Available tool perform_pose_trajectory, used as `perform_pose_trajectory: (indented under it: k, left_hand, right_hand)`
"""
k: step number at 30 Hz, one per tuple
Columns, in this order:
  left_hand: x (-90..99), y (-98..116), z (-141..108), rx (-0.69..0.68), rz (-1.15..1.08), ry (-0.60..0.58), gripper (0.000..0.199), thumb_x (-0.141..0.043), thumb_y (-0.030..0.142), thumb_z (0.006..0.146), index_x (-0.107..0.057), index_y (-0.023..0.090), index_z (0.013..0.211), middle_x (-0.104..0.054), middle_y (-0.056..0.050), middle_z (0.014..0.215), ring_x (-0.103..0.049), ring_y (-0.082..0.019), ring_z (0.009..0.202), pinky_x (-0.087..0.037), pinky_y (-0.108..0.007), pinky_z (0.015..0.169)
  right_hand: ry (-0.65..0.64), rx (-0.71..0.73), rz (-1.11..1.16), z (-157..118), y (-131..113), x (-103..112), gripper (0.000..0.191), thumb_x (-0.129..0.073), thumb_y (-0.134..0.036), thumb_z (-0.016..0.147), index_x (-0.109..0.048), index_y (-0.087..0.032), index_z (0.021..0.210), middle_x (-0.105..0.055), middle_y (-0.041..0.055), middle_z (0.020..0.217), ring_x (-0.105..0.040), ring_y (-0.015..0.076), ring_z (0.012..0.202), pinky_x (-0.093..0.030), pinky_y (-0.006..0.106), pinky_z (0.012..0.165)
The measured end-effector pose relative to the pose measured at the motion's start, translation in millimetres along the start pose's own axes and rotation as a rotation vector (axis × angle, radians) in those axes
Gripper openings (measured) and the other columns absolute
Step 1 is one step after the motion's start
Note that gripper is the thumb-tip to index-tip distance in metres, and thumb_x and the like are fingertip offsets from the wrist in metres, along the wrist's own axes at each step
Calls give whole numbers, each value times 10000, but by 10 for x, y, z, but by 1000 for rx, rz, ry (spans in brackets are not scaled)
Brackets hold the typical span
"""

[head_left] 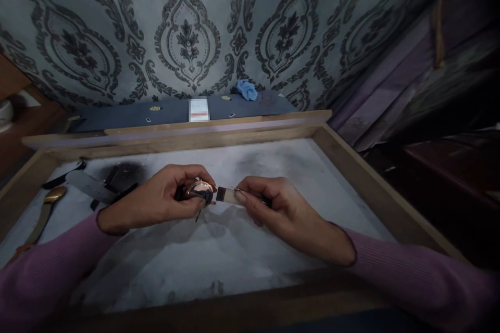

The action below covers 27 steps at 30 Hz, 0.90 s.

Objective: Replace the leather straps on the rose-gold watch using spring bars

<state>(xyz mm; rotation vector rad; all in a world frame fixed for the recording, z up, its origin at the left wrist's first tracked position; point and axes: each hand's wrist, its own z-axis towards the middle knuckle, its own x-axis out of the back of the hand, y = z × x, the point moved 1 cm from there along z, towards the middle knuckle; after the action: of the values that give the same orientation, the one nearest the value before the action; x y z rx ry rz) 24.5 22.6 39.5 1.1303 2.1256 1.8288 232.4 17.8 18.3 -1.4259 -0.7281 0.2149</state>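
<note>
My left hand (167,195) is closed round a round, shiny, copper-coloured watch case (200,192), thumb and fingers at its edges. A thin dark piece juts down below the case. To its right, my right hand (279,203) pinches a light flat strip (229,195) with a dark end. That dark end points at the watch case, close to its right side; whether they touch is hard to tell. Both hands are above the white sheet (230,260) lining a wooden tray.
A gold watch (54,195) with its strap lies at the tray's left, beside a grey and black tool (91,187). The wooden rim (351,171) surrounds the sheet. Behind stand a small white box (199,109) and a crumpled blue item (247,90), near the patterned wall.
</note>
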Motion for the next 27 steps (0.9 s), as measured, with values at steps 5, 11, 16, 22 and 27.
perform_pose_trajectory:
  k: [5, 11, 16, 22, 27]
  left_hand:
    - [-13, -10, 8, -21, -10, 13, 147, -559, 176, 749, -582, 146, 891, -469, 38, 662, -394, -84, 582, -295, -191, 512]
    - [-21, 19, -4, -16, 18, 40, 140, -550, 167, 737, -581, 144, 871, -474, 41, 652, -398, -80, 571, -292, -188, 504]
    - [-27, 17, -9, -14, 34, 39, 144, -534, 162, 746, -586, 147, 880, -468, 46, 632, -379, -77, 548, -284, -187, 487]
    - [-35, 2, -1, -44, 70, 52, 149, -537, 160, 750, -594, 152, 888, -462, 51, 616, -365, -74, 528, -279, -185, 474]
    - [-37, 6, -12, -87, 110, 84, 142, -532, 158, 758, -599, 151, 883, -455, 54, 615, -364, -75, 536, -285, -183, 480]
  right_hand:
    - [-1, 12, -9, 1, -6, 9, 284, -449, -322, 907, -522, -150, 693, -428, -42, 534, -358, 74, 465, -267, 202, 424]
    - [-6, 31, -9, -7, 6, 0, 278, -456, -304, 907, -532, -138, 697, -425, -42, 537, -361, 69, 465, -266, 192, 417]
    - [4, 48, -4, -17, 14, 2, 275, -456, -293, 906, -530, -138, 692, -423, -44, 533, -359, 67, 461, -266, 188, 412]
    - [11, 51, -6, 5, 11, 5, 270, -453, -283, 901, -521, -140, 682, -420, -46, 529, -350, 64, 455, -260, 186, 407]
    - [20, 52, -28, 2, -8, 7, 284, -445, -298, 908, -519, -142, 681, -418, -46, 526, -354, 65, 457, -261, 191, 412]
